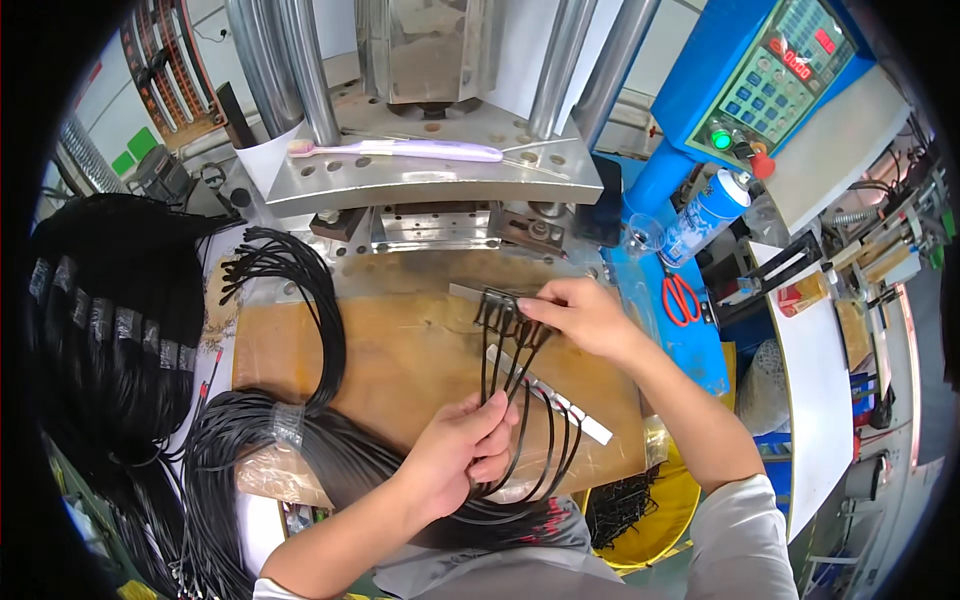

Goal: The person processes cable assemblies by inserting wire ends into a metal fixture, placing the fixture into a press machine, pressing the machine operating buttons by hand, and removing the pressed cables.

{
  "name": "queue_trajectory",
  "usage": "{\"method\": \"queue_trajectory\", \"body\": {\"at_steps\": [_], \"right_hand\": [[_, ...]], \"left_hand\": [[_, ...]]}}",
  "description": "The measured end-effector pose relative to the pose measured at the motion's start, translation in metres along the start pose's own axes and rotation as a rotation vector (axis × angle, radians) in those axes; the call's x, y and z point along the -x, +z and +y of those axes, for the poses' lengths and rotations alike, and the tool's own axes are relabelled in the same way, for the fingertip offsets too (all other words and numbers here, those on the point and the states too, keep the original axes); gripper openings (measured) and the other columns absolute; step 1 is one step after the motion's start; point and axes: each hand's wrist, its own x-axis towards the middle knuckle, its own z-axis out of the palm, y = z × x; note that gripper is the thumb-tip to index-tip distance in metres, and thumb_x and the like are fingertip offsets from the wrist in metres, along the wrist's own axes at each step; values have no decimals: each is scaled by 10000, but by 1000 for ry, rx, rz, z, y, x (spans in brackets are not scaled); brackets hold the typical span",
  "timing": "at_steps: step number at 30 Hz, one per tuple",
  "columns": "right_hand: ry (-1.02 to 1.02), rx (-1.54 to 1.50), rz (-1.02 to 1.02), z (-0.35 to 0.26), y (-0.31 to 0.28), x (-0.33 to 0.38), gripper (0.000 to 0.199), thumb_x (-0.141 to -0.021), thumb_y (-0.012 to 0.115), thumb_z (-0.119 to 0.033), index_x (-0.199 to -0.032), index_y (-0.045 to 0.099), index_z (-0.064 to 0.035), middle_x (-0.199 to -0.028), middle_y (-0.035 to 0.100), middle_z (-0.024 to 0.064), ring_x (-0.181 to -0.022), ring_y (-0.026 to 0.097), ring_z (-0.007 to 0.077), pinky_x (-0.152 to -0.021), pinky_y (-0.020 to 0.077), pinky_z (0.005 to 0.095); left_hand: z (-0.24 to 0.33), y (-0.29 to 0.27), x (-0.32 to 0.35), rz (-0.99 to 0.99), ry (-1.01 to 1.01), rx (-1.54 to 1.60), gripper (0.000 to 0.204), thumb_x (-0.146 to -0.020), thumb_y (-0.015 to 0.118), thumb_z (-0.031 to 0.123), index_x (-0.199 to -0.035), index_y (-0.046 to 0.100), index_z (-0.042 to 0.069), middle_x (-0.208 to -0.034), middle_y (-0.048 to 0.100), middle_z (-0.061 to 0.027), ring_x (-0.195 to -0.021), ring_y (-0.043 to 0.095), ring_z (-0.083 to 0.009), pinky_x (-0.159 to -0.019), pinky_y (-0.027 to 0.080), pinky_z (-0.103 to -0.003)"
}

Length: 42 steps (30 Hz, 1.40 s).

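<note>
My left hand (pixel 463 448) is closed around several thin black cables (pixel 522 368) above the front middle of the brown work surface (pixel 400 350). Their upper ends run into a row of small black moulded ends (pixel 497 312). Thumb and fingers of my right hand (pixel 580 318) pinch the right side of that row. Below the cables lies a narrow white and grey strip (pixel 575 408), partly covered by them. A thick bundle of black cables (pixel 340 450), taped together, rests beside my left forearm, and its upper part curves up along the left of the surface.
A metal press plate (pixel 430 180) stands behind, with a purple toothbrush (pixel 430 150) on it. More black cables (pixel 110 290) hang at left. On the right are a spray can (pixel 708 218), red-handled scissors (pixel 681 300), a control box (pixel 770 90) and a yellow bin (pixel 670 520) with black scraps.
</note>
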Motion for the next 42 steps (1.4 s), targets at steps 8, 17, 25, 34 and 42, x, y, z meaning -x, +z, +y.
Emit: {"method": "queue_trajectory", "body": {"at_steps": [8, 17, 25, 34, 42], "right_hand": [[-414, 713, 539, 72, -62, 97, 141, -869, 751, -120, -906, 708, 9, -827, 647, 117, -769, 619, 292, -723, 503, 363], [-419, 538, 349, 33, 30, 175, 357, -790, 811, -102, -1114, 709, 8, -984, 633, 143, -866, 621, 320, -742, 498, 394], [269, -798, 244, 7, 25, 99, 291, -1021, 625, -139, -1252, 667, 31, -1071, 700, 55, -806, 642, 121, -766, 518, 257], [-156, -901, 276, -27, 18, -64, 257, -1010, 620, -126, -1246, 643, -27, -1153, 668, 60, -924, 624, 159, -812, 525, 309], [-315, -612, 527, 32, 3, -204, 316, -1002, 598, -122, -1313, 605, -67, -1253, 643, 111, -1138, 609, 267, -971, 508, 399]], "left_hand": [[86, -41, 47, 475, 892, -808, 200, -1086, 522, 255, -1008, 528, 71, -863, 613, -50, -724, 589, -140, -698, 508, -320], [112, -76, 29, 552, 1099, -2165, 524, -831, 791, 276, -1252, 582, 43, -1291, 572, -207, -1242, 529, -409, -1061, 432, -515], [87, -36, -29, 667, 1176, -1888, 542, -894, 738, 332, -1297, 574, 10, -1323, 572, -233, -1265, 518, -422, -1054, 427, -529], [49, -9, -35, 545, 1143, -2112, 802, -856, 750, 462, -1425, 474, -30, -1466, 455, -264, -1372, 432, -431, -1116, 382, -526], [93, -10, -74, 469, 996, -2192, 497, -919, 696, 372, -1200, 634, -34, -1145, 651, -181, -1078, 627, -339, -967, 482, -449]]}}
